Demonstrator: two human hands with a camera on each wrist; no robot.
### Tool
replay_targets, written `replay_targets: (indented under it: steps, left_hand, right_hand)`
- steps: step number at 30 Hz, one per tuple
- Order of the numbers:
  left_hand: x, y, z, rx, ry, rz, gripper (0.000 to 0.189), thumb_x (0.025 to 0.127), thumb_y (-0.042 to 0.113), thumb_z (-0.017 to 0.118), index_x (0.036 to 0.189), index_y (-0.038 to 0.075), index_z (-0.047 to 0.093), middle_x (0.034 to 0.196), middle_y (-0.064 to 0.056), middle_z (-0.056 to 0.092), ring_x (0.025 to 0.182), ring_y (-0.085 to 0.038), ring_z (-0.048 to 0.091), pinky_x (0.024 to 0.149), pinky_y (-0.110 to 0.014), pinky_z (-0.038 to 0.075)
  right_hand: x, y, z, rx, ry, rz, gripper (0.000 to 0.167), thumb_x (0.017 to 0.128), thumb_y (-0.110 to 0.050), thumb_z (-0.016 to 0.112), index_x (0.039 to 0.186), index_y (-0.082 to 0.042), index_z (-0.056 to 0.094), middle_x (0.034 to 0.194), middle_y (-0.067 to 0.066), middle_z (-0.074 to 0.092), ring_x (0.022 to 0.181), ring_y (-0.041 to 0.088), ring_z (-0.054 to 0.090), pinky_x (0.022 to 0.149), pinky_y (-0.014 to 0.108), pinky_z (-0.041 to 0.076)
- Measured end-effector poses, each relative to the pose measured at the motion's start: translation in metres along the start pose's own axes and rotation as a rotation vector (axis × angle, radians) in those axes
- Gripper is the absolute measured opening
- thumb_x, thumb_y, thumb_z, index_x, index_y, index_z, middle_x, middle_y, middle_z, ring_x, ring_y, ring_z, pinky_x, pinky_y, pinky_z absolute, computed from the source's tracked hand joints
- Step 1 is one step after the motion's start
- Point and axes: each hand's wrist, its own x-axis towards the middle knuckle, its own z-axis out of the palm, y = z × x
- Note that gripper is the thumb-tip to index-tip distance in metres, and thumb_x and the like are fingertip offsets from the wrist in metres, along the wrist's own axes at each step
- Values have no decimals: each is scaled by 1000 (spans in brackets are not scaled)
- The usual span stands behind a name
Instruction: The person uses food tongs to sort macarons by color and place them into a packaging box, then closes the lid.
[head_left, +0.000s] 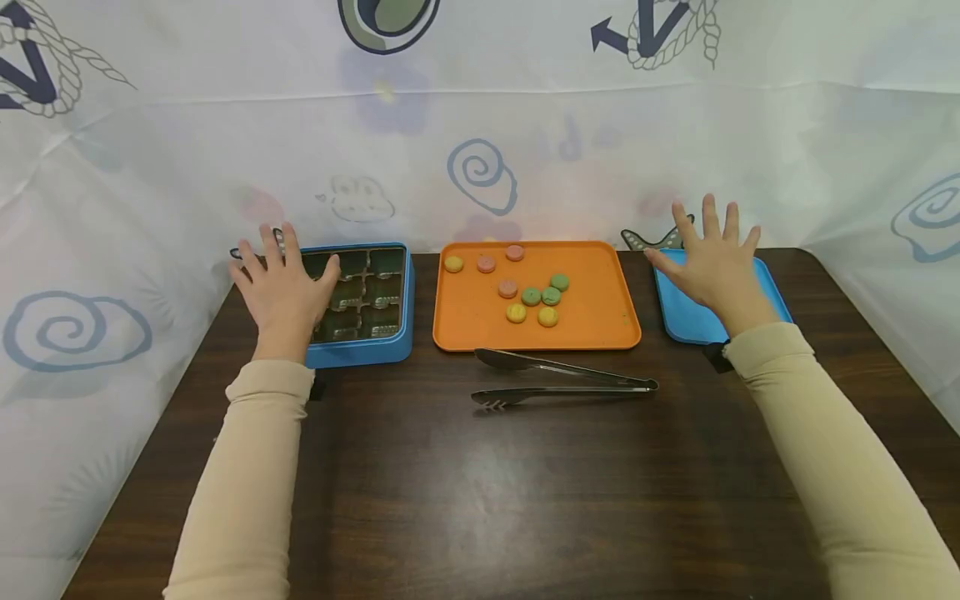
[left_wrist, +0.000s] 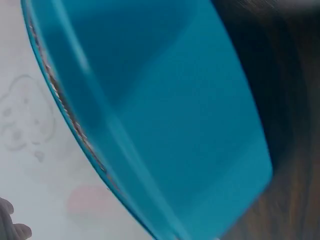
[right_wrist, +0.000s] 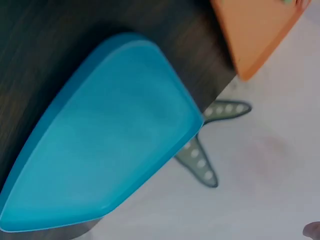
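Fingers spread, my left hand [head_left: 283, 292] is held over the left part of a blue box [head_left: 360, 354] with a dark compartmented insert [head_left: 363, 292]. In the left wrist view the box's blue side wall [left_wrist: 170, 110] fills most of the picture. My right hand [head_left: 716, 267], also spread wide, is over a small blue tray [head_left: 772, 292] and hides part of it. Neither hand holds anything. Between them lies an orange tray [head_left: 600, 296] bearing several small round cookie-like pieces: yellow [head_left: 516, 312], pink [head_left: 486, 264] and green [head_left: 551, 296].
Metal tongs [head_left: 562, 387] lie spread in front of the orange tray, tips to the left, hinge to the right. The dark wooden table [head_left: 480, 500] extends toward me. A white printed cloth [head_left: 555, 183] hangs behind the table's far edge.
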Motion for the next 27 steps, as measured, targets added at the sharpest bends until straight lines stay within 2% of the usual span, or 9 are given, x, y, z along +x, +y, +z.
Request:
replay_targets:
  steps: [8, 13, 20, 27]
  left_hand:
    - [-5, -27, 8, 7, 3, -2, 84, 97, 57, 29, 152, 13, -17, 158, -22, -17, 144, -51, -13, 115, -65, -6]
    - [-8, -40, 13, -3, 1, 16, 82, 98, 54, 30, 153, 13, -15, 159, -23, -14, 144, -51, -12, 115, -66, -5]
    - [-9, -57, 27, -57, -21, 106, 79, 99, 54, 28, 154, 11, -9, 160, -24, -5, 144, -52, -9, 114, -67, -6]
    - [-11, -73, 35, -50, -59, 190, 84, 96, 63, 21, 154, 7, -1, 159, -25, -2, 144, -51, -4, 114, -68, -4]
  right_hand:
    - [-16, -19, 10, 2, -16, -116, 86, 92, -71, 27, 156, -19, 3, 159, 26, -4, 144, 52, -6, 109, 75, -2]
    - [-25, -32, 18, -18, -12, -222, 80, 95, -61, 37, 155, -14, 12, 158, 28, 7, 145, 51, 4, 113, 69, 7]
    - [-41, -45, 32, -22, -25, -350, 75, 97, -50, 45, 153, -8, 19, 155, 30, 20, 139, 50, 24, 113, 62, 23]
    - [-56, -48, 48, 20, -52, -452, 71, 95, -45, 53, 150, -6, 31, 150, 27, 33, 136, 46, 35, 110, 59, 33]
